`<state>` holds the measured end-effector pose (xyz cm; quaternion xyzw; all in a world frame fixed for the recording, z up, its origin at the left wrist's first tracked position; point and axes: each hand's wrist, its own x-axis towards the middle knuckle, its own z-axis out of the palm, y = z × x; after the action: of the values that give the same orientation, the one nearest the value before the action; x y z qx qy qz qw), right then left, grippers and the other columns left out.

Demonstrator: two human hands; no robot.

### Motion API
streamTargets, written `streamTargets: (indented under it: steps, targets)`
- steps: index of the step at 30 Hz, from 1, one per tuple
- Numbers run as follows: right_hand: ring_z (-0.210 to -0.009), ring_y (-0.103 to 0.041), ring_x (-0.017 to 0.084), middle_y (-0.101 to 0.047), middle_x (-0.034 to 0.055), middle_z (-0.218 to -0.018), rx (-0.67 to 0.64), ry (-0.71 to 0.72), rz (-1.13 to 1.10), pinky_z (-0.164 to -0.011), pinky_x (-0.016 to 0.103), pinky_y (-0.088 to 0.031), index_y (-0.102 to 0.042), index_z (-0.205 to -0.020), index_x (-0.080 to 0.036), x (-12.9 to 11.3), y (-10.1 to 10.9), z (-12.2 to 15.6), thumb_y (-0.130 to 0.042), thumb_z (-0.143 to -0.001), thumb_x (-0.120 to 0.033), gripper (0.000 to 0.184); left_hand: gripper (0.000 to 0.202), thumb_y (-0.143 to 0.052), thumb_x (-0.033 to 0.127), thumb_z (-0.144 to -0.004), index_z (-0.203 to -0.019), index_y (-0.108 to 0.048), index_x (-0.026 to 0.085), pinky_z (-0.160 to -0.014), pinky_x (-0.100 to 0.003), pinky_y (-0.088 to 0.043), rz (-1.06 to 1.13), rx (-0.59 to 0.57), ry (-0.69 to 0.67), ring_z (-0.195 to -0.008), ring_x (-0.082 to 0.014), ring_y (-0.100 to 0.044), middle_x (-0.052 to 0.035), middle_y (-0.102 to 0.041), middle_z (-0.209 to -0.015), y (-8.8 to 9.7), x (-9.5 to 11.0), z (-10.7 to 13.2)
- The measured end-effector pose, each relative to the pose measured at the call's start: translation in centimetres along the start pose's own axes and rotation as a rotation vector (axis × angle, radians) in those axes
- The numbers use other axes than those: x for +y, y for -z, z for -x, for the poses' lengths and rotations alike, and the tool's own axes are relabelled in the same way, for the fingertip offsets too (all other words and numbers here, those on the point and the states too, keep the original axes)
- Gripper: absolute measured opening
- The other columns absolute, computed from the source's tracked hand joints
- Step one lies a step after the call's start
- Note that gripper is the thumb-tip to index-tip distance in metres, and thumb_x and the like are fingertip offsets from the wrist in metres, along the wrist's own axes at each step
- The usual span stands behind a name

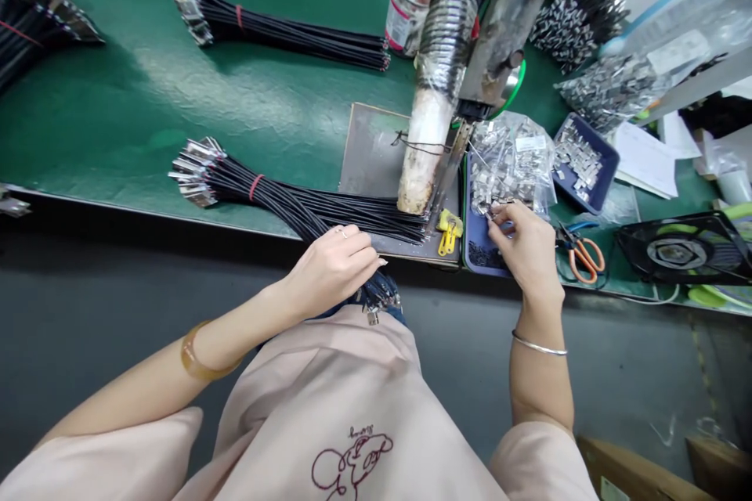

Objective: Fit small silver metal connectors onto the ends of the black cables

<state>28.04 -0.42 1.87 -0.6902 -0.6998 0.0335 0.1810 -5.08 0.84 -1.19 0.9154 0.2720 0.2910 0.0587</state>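
My left hand (336,269) is closed around the near part of a black cable bundle (287,207) at the bench's front edge. A red band ties this bundle, and metal connectors (197,172) cap its left end. Some cable ends (379,293) hang below my left hand, one with a metal shell on it. Over the blue tray (477,239), my right hand (522,246) has thumb and fingers pinched together beside small metal parts. What sits in the pinch is too small to make out. A clear bag of metal shells (511,149) lies in the tray.
A fume hose (432,117) and metal arm (511,16) come down over a grey board (373,149). A yellow clip (450,232), orange-handled pliers (584,257), a black fan (681,250) and a smaller parts tray (608,164) are nearby. Another cable bundle (294,31) lies behind.
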Motion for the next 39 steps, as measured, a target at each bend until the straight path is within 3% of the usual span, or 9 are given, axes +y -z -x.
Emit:
streamTargets:
  steps: [4, 9, 15, 20, 22, 25, 27, 30, 39]
  targets:
    - [-0.068, -0.056, 0.017, -0.065, 0.0039, -0.080, 0.027, 0.011, 0.158, -0.066, 0.029, -0.039, -0.052, -0.075, -0.022, -0.7, -0.2, -0.1, -0.055, -0.086, -0.020, 0.012, 0.023, -0.048, 0.013, -0.099, -0.087, -0.066, 0.015, -0.075, -0.031, -0.047, -0.029, -0.012, 0.017, -0.080, -0.0196, -0.051, -0.0084, -0.063, -0.087, -0.6, 0.2, -1.5]
    - [-0.068, -0.056, 0.017, -0.062, 0.0021, -0.073, 0.104, 0.028, 0.191, -0.064, 0.029, -0.036, -0.051, -0.072, -0.022, -1.1, -0.8, 0.0, -0.054, -0.086, -0.019, 0.014, 0.023, -0.047, 0.010, -0.097, -0.080, -0.061, 0.014, -0.075, -0.035, -0.045, -0.101, -0.098, 0.006, -0.085, -0.0237, -0.051, -0.0104, -0.061, -0.089, -1.6, 0.8, -3.5]
    - [-0.058, -0.056, 0.011, -0.068, -0.0004, -0.074, 0.251, -0.112, -0.128, -0.061, 0.026, -0.045, -0.058, -0.070, -0.020, -2.0, 0.0, 2.0, -0.065, -0.083, -0.022, 0.014, 0.020, -0.043, 0.008, -0.097, -0.089, -0.061, 0.013, -0.075, -0.032, -0.045, 0.100, -0.121, -0.014, -0.077, -0.0203, -0.051, -0.0065, -0.061, -0.083, -0.8, 1.1, -1.9]
    - [-0.058, -0.065, 0.011, -0.071, 0.0019, -0.087, 0.324, -0.197, -0.561, -0.054, 0.025, -0.053, -0.060, -0.071, -0.019, -6.0, 0.6, 3.9, -0.073, -0.082, -0.024, 0.018, 0.022, -0.046, 0.015, -0.100, -0.092, -0.066, 0.012, -0.073, -0.029, -0.046, 0.294, -0.126, -0.033, -0.075, -0.0177, -0.057, -0.0062, -0.064, -0.081, -0.8, 0.9, -1.9]
    - [-0.070, -0.072, 0.015, -0.072, 0.0021, -0.089, 0.411, -0.128, -0.564, -0.062, 0.027, -0.058, -0.064, -0.075, -0.020, -8.0, 0.0, 4.6, -0.073, -0.083, -0.019, 0.012, 0.020, -0.050, 0.016, -0.098, -0.087, -0.067, 0.012, -0.066, -0.026, -0.044, 0.423, -0.097, 0.034, -0.068, -0.0145, -0.057, -0.0046, -0.065, -0.076, -0.8, 1.0, -2.4]
    - [-0.090, -0.074, 0.018, -0.076, 0.0034, -0.096, 0.548, 0.076, -0.430, -0.082, 0.034, -0.061, -0.070, -0.088, -0.022, -10.2, -1.5, 5.6, -0.072, -0.082, -0.009, 0.015, 0.017, -0.056, 0.016, -0.094, -0.081, -0.066, 0.012, -0.054, -0.021, -0.036, 0.686, -0.049, 0.282, -0.051, -0.0078, -0.046, 0.0019, -0.059, -0.060, -0.3, 1.3, -3.2]
    - [-0.092, -0.074, 0.018, -0.076, 0.0033, -0.099, 0.527, 0.129, -0.470, -0.085, 0.036, -0.062, -0.070, -0.093, -0.023, -10.9, -2.5, 6.0, -0.070, -0.084, -0.007, 0.018, 0.017, -0.057, 0.017, -0.091, -0.077, -0.065, 0.012, -0.050, -0.020, -0.034, 0.873, -0.067, 0.453, -0.048, -0.0065, -0.044, 0.0030, -0.056, -0.055, 0.2, 1.4, -3.6]
    - [-0.091, -0.073, 0.017, -0.075, 0.0024, -0.097, 0.413, 0.053, -0.636, -0.084, 0.036, -0.063, -0.071, -0.093, -0.024, -11.3, -3.6, 6.3, -0.067, -0.087, -0.010, 0.016, 0.015, -0.060, 0.019, -0.087, -0.074, -0.064, 0.011, -0.051, -0.018, -0.036, 1.069, -0.092, 0.613, -0.051, -0.0066, -0.047, 0.0015, -0.058, -0.058, 0.5, 1.5, -4.0]
    - [-0.094, -0.071, 0.015, -0.073, 0.0033, -0.101, 0.197, -0.081, -0.902, -0.078, 0.027, -0.062, -0.074, -0.094, -0.024, -11.4, -4.8, 6.0, -0.067, -0.089, -0.016, 0.011, 0.018, -0.065, 0.024, -0.085, -0.075, -0.068, 0.009, -0.052, -0.018, -0.034, 1.099, -0.151, 0.642, -0.057, -0.0062, -0.042, 0.0014, -0.055, -0.062, 0.2, 1.9, -4.3]
